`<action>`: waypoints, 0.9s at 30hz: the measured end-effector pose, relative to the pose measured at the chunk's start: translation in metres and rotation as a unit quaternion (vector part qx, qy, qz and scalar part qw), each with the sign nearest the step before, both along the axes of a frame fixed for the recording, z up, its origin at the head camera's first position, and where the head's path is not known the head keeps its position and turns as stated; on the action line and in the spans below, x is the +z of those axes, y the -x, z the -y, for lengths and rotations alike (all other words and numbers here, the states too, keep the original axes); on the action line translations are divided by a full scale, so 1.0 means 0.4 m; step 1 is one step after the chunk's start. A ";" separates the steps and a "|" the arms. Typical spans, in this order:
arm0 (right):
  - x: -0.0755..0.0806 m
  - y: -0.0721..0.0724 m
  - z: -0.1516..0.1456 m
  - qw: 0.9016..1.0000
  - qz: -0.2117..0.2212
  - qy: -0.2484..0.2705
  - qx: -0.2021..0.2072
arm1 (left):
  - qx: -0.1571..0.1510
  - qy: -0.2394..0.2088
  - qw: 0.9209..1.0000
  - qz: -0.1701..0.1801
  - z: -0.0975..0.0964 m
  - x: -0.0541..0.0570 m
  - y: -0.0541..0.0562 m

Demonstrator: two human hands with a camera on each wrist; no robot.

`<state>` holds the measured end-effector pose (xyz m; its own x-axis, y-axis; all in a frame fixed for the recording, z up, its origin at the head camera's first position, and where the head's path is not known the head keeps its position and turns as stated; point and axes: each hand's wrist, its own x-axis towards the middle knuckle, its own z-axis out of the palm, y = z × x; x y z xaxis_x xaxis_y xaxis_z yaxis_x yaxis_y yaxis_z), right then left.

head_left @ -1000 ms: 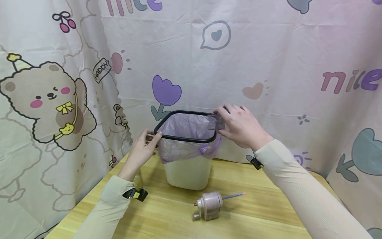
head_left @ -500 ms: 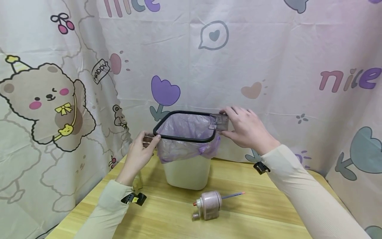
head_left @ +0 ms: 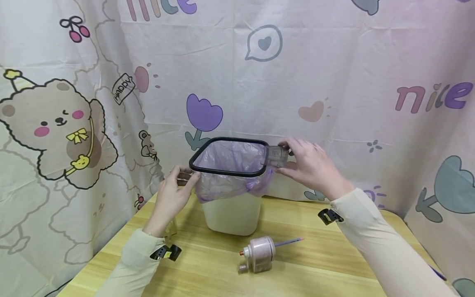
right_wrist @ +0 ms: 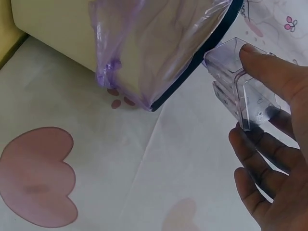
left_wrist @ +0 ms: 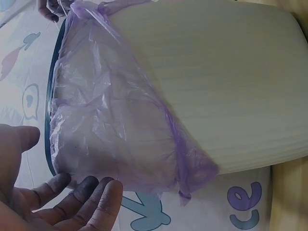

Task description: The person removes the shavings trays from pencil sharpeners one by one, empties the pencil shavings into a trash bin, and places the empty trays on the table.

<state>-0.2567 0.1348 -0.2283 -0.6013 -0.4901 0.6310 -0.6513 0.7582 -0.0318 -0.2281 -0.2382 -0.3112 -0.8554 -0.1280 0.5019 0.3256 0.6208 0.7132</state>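
A cream trash bin (head_left: 231,216) with a black rim ring (head_left: 226,172) stands on the table, lined with a translucent purple bag (left_wrist: 106,101) folded over its outside. My right hand (head_left: 309,167) holds a small clear plastic box (right_wrist: 245,84) between thumb and fingers, right at the bin's right rim. My left hand (head_left: 174,196) is beside the left rim corner, its fingers relaxed and apart with fingertips close to the bag. In front of the bin lies a pink crank pencil sharpener (head_left: 261,253) with a purple pencil (head_left: 287,242) in it.
A yellowish see-through object (head_left: 171,227) is partly hidden behind my left wrist. Near the table's right edge, a dark blue pen-like stick (head_left: 438,272) shows past my right sleeve. A printed curtain (head_left: 334,62) hangs close behind and beside the wooden table (head_left: 315,264).
My right hand has drawn the clear box rightward and slightly down, from overlapping the bin's opening to its right rim. My left hand has slipped down a little from the rim.
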 end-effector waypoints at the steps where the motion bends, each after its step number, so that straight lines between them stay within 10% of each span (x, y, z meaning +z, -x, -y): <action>1: -0.004 -0.002 -0.003 1.000 0.001 0.001 0.000 | 0.000 0.002 1.000 -0.001 -0.002 -0.001 -0.001; 27: -0.133 -0.057 -0.067 0.999 0.002 0.046 0.029 | -0.061 0.019 0.996 -0.059 -0.085 -0.034 -0.049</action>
<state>-0.2337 0.1616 -0.2816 -0.5754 -0.4652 0.6727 -0.6944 0.7124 -0.1013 -0.2087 -0.2042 -0.3246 -0.7987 -0.0057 0.6018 0.4796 0.5979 0.6422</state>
